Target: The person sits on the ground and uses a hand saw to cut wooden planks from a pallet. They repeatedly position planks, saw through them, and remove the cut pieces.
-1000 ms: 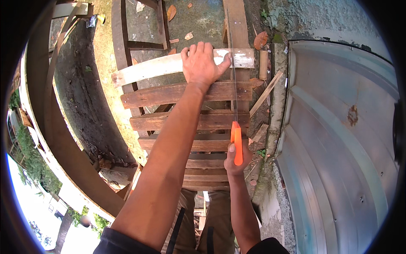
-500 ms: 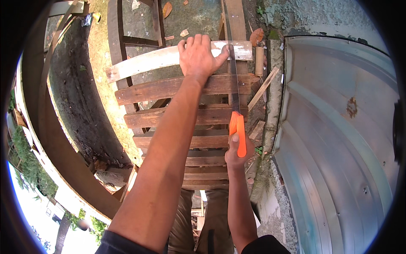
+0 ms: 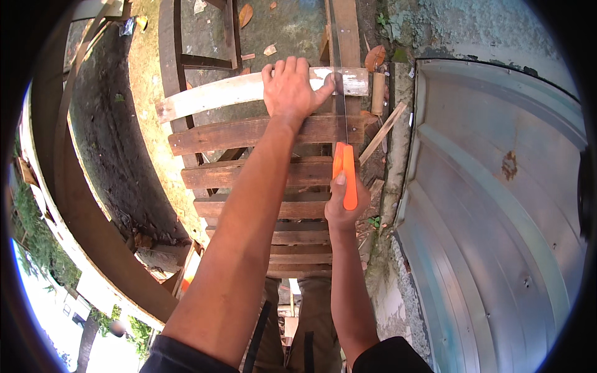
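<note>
My left hand (image 3: 291, 90) presses flat on a pale whitish plank (image 3: 217, 94) that lies across the far end of a dark slatted wooden pallet (image 3: 249, 133). My right hand (image 3: 343, 208) grips the orange handle of a hand saw (image 3: 345, 171). The thin saw blade (image 3: 339, 105) runs away from me and crosses the pale plank just right of my left thumb. A short end of the plank (image 3: 356, 81) sticks out to the right of the blade.
A curved grey corrugated metal sheet (image 3: 497, 205) fills the right side. Dark timber frames (image 3: 174, 56) lie on mossy ground at the far left. Wood offcuts (image 3: 379, 93), a thin stick (image 3: 380, 133) and dry leaves (image 3: 373, 57) are scattered beside the pallet.
The orange handle and my right hand have moved forward, toward the pale plank, pushing the blade further through it. My left hand has stayed pressed on the plank.
</note>
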The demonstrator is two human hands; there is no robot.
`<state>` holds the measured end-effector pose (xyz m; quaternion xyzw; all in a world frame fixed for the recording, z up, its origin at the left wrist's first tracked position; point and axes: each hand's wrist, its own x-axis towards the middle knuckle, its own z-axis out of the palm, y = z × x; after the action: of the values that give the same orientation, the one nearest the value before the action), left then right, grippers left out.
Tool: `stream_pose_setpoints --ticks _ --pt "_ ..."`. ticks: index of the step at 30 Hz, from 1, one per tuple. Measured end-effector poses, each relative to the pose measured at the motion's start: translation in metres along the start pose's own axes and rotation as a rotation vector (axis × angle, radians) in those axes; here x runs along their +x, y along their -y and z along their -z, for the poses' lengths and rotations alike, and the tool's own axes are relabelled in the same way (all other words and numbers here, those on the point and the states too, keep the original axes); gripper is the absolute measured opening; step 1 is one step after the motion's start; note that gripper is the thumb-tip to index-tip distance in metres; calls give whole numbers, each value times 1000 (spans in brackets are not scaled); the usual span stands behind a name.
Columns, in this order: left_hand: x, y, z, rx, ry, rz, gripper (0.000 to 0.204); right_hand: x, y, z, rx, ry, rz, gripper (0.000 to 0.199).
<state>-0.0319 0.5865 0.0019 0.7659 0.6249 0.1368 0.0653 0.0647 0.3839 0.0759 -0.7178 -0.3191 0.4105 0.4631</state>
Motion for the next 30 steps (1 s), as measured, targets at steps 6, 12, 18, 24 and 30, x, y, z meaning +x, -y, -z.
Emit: stream_pose_setpoints --ticks 6,12,18,24,30 --pt "-1 3 2 47 13 33 47 -40 -18 20 -51 -5 225 49" --pt "1 -2 2 -1 44 35 47 5 9 -1 -14 -20 32 47" --pt "-2 3 1 22 43 46 49 -39 -3 21 -77 14 124 52" --pt "-2 4 2 34 8 39 47 -35 -10 24 -137 51 42 55" --pt "2 0 0 45 -21 7 45 6 4 -8 -77 8 98 52"
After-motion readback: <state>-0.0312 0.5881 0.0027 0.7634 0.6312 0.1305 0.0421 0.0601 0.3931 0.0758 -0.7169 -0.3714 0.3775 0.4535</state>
